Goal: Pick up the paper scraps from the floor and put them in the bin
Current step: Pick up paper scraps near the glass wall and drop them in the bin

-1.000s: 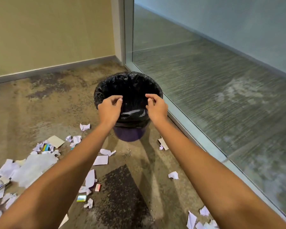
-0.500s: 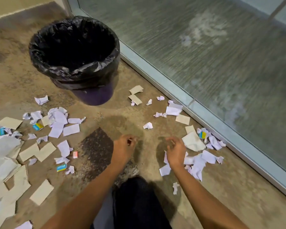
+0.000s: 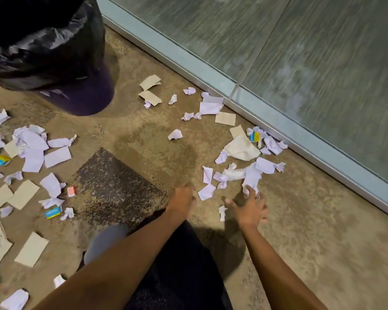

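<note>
The bin (image 3: 81, 97), dark purple with a black bag (image 3: 43, 52) over its rim, stands at the top left. White and tan paper scraps lie all over the brown floor. One cluster of scraps (image 3: 242, 157) lies by the glass wall, just ahead of my hands. My right hand (image 3: 250, 205) hovers low with fingers spread, its fingertips touching a white scrap (image 3: 251, 181) at the near edge of that cluster. My left hand (image 3: 182, 201) hangs beside it, fingers loosely curled and holding nothing, close to a small white scrap (image 3: 206, 191).
A glass wall with a metal bottom frame (image 3: 278, 128) runs diagonally along the right. More scraps and tan card pieces (image 3: 23, 193) cover the floor at the left. A dark rough patch (image 3: 114, 184) marks the floor centre. My dark-clothed knee (image 3: 177, 269) is below my arms.
My hands left the bin's rim and dropped to the floor. The view swung down and right, and both hands reached closer to the scrap cluster by the glass wall.
</note>
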Tool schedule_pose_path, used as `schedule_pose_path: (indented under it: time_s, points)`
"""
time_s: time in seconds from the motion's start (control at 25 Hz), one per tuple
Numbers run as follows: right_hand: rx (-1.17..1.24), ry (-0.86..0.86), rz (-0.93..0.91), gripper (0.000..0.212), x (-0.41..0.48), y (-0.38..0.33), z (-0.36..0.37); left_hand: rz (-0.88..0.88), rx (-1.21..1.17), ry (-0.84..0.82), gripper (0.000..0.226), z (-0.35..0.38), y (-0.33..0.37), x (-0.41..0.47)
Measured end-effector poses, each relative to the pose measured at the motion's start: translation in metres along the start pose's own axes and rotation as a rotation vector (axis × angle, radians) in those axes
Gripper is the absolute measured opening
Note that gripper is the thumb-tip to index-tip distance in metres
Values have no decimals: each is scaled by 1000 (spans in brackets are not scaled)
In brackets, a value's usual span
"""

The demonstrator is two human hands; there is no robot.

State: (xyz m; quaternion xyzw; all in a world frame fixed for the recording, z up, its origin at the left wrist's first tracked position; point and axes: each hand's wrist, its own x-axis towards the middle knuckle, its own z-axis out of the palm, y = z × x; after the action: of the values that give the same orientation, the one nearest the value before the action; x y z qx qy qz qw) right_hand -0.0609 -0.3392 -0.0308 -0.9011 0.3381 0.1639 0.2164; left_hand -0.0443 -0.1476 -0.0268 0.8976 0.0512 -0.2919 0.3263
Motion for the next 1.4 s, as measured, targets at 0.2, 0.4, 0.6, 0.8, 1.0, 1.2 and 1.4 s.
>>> schedule_pose_path:
  time_s: [0.2,0.4,0.6,0.8,1.0,1.2,1.4]
  points:
    - [-188,-57,-125,74,-23,20,21,138,-3,62,20,32,10,-2]
    - [-174,17,-423,35,-31,22,45,249,311,39,22,48,12,5]
    - [-20,31,-449,22,-31,16,53,339,558,92,27,40,14,11]
    - [89,165,-496,21,-15,-19,31,223,216,195,20,17,13,21]
    - [-53,139,-634,21,9,-45,35,192,188,257,36,-14,24,43]
    - [-111,121,-582,26,11,-48,45,233,347,39,51,-18,29,67]
    - [-8,125,-468,26,4,-43,48,261,464,118,46,7,32,66]
